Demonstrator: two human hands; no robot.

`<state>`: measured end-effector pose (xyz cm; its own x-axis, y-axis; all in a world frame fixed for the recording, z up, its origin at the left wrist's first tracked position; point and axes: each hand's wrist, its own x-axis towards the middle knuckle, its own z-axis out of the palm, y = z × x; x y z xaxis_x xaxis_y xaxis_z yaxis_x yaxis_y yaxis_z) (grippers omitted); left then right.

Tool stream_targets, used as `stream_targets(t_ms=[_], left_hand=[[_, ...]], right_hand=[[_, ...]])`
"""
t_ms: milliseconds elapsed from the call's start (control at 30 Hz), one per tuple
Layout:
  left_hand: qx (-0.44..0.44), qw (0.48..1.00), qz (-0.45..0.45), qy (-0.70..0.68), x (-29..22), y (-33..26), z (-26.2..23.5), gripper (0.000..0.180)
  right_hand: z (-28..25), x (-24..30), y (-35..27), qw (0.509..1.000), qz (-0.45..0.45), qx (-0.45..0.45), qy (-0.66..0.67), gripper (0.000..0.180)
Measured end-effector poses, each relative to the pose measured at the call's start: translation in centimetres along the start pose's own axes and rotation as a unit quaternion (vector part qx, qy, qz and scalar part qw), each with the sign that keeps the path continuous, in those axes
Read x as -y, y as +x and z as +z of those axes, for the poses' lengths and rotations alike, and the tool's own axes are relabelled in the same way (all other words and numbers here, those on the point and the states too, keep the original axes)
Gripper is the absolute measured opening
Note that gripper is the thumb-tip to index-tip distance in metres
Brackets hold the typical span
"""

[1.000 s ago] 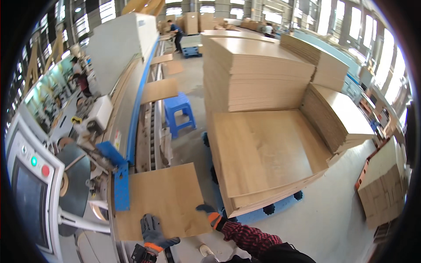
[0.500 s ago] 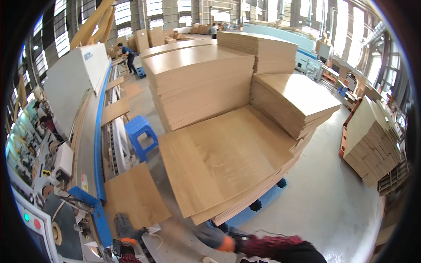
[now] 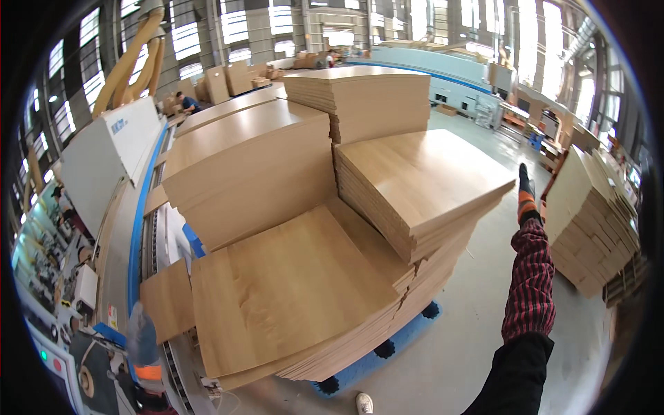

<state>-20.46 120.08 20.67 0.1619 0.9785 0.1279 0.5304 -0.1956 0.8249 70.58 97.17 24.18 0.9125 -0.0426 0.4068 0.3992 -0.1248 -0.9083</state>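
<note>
My left hand, in a grey glove with an orange cuff, is raised beside a wood-grain panel on the edge of the machine. Its fingers look stretched out, though slightly blurred, and nothing shows in them. Far out to the right, my right hand wears a dark glove with an orange cuff. Its fingers extend upward just beside the corner of a stack of wood-grain boards; whether they touch it I cannot tell. Between my arms lies a lower stack, topped by a wide wood-grain board.
Taller board stacks stand behind, and a blue pallet shows underneath. On the left runs a long machine with a blue rail; a blue stool is partly hidden. Another board pile stands right. A person bends over far back.
My right hand has swung from low near the front of the stack to far right beside the higher stack. My left hand has come off the panel's near edge. The view has shifted.
</note>
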Motion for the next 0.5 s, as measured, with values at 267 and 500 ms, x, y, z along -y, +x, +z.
stream_targets(t_ms=[267,500], left_hand=[[0.274,0.835,-0.167,-0.447,-22.0,-1.9,26.8,0.051],[0.391,0.743,-0.199,-0.506,-27.9,5.5,41.9,0.052]], right_hand=[[0.7,-2.8,1.7,0.961,0.190,0.192,0.052,0.064],[-2.4,-2.8,-0.2,0.947,0.194,0.227,0.114,0.049]])
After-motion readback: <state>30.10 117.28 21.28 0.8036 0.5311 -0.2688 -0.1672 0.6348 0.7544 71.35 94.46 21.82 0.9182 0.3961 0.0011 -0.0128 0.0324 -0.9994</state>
